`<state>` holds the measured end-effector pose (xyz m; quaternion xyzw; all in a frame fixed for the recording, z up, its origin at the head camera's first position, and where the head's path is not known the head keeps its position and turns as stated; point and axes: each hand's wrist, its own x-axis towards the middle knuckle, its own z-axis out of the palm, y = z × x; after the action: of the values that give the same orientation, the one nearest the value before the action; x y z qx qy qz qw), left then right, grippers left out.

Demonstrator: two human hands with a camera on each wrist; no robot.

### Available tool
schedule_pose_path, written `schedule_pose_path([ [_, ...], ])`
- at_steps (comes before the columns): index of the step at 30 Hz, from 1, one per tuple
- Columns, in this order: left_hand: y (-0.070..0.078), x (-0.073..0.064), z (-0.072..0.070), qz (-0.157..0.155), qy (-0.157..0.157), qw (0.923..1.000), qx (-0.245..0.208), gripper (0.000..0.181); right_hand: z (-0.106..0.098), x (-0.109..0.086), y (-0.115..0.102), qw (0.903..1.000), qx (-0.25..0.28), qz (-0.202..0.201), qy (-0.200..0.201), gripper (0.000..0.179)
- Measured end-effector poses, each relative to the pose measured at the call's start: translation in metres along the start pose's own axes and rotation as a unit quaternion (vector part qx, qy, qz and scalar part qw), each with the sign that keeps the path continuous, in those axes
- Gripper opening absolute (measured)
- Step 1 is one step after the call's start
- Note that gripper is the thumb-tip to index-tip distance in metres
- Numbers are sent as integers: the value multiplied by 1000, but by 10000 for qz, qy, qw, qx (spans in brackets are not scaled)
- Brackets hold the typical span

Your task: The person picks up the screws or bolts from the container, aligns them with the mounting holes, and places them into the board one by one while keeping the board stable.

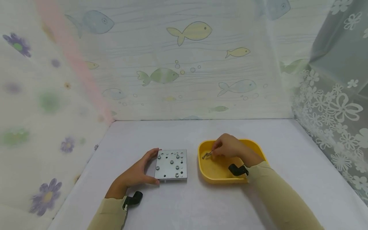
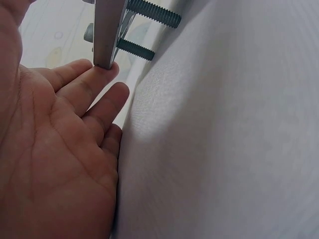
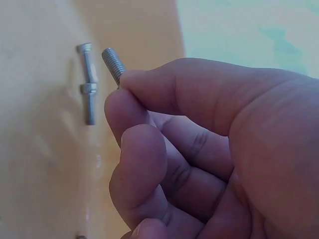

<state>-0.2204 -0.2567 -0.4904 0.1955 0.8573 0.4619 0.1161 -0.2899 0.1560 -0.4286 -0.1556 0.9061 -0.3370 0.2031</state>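
Head view: we have a white surface (image 1: 184, 207) with a metal plate (image 1: 169, 167) left of its middle, well in from the left edge, several bolt heads (image 1: 171, 162) showing on its upper face. Left hand (image 1: 136, 172) is at the plate's left side, thumb and fingers spread apart, thumb at the near-left corner, fingertips at the far-left corner. A yellow tray (image 1: 212, 172) sits right of the surface's middle, apart from the plate. Right hand (image 1: 230, 148) reaches into it, fingertips together toward the tray's far-left corner. Beige sleeves (image 1: 281, 195) come in over the surface's near edge, a black wrist device (image 1: 135, 198) by the left cuff; fish-print cloth (image 1: 155, 105) hangs behind the far edge. Left wrist view: we see the plate edge-on, raised off the surface, threaded shanks (image 2: 153, 14) sticking out underneath; extended fingers touch the plate's edge, the others lie loose, thumb not fully visible. Right wrist view: thumb and index finger are clamped on a bolt (image 3: 113, 63), threaded end out, head hidden by the fingers. We count two loose bolts (image 3: 89, 107) beside it on the tray floor, lying in line, nearly end to end.
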Motion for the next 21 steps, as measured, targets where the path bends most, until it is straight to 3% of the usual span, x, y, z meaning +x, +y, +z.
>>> schedule_pose_path([
  [8,1,-1,0,-44,-27,10000,19,133,-6,-5,-1,9987,445,-146,191,10],
  [21,-3,2,-2,67,-69,9999,32,132,-20,-31,-28,9950,726,-79,688,26],
])
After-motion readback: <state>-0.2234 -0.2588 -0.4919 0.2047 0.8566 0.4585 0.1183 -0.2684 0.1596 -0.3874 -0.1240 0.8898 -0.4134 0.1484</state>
